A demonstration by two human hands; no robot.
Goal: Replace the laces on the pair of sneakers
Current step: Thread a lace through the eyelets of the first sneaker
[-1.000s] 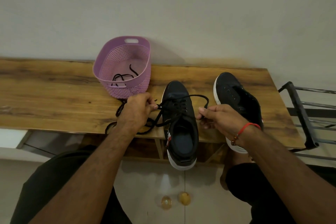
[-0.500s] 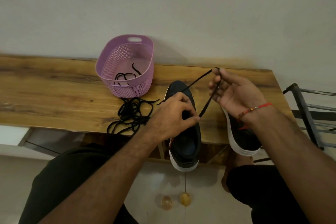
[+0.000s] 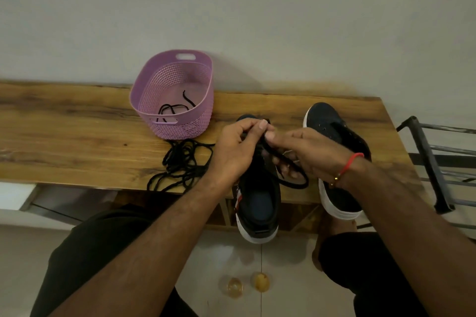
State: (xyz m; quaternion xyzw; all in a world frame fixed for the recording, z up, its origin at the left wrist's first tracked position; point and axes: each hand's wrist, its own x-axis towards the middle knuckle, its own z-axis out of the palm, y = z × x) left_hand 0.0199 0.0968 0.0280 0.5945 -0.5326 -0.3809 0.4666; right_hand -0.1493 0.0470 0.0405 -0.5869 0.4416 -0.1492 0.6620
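Note:
Two black sneakers with white soles lie on the wooden bench (image 3: 77, 136), heels over its front edge. The left sneaker (image 3: 258, 203) sits under both my hands. My left hand (image 3: 235, 152) pinches the black lace (image 3: 288, 170) above the shoe's eyelets. My right hand (image 3: 306, 154) also pinches that lace right beside the left one, and a loop of it hangs below my right fingers. The right sneaker (image 3: 332, 123) lies partly behind my right wrist and shows no lace. A tangle of loose black laces (image 3: 180, 165) rests on the bench to the left.
A purple plastic basket (image 3: 152, 85) with a black lace inside stands against the wall at the back of the bench. A dark metal rack (image 3: 427, 162) stands at the right end. My knees are below the bench edge, over a pale floor.
My right hand came down from its raised pull and both hands now meet over the left sneaker's eyelets. The stretched lace has gone slack into a loop.

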